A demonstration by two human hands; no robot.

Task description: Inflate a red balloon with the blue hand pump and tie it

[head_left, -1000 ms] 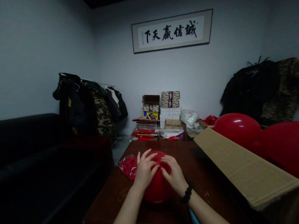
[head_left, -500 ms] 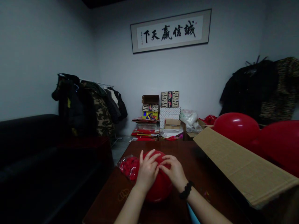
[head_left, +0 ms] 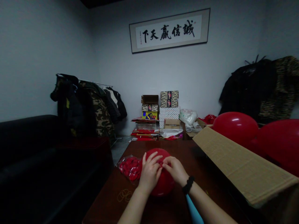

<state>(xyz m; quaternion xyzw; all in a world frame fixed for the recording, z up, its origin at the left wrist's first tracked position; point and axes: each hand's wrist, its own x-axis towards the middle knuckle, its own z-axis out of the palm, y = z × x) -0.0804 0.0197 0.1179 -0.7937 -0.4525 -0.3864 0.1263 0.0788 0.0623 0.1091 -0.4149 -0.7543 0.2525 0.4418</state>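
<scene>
Now the left hand (head_left: 150, 172) and the right hand (head_left: 175, 171) sit closer together than in the earlier views, both curled and gripping a red balloon (head_left: 164, 186) near its top. Their fingertips meet there and pinch the rubber, though the fingers hide exactly what they pinch. The balloon hangs mostly below the hands, over a dark wooden counter (head_left: 105, 202); whether it touches the counter, I cannot tell. More of its rounded top now shows above the left hand.

Just beside the balloon, on the left, lies a clear bag of red pieces (head_left: 129, 168). Below the bag, a loose cluster of rubber bands (head_left: 124, 196) sits on the counter. A black band (head_left: 188, 185) circles the right wrist, and a blue strip (head_left: 193, 211) shows more fully under the right forearm. Farther right, a cardboard flap (head_left: 243, 165) rises toward two inflated red balloons (head_left: 235, 128).
</scene>
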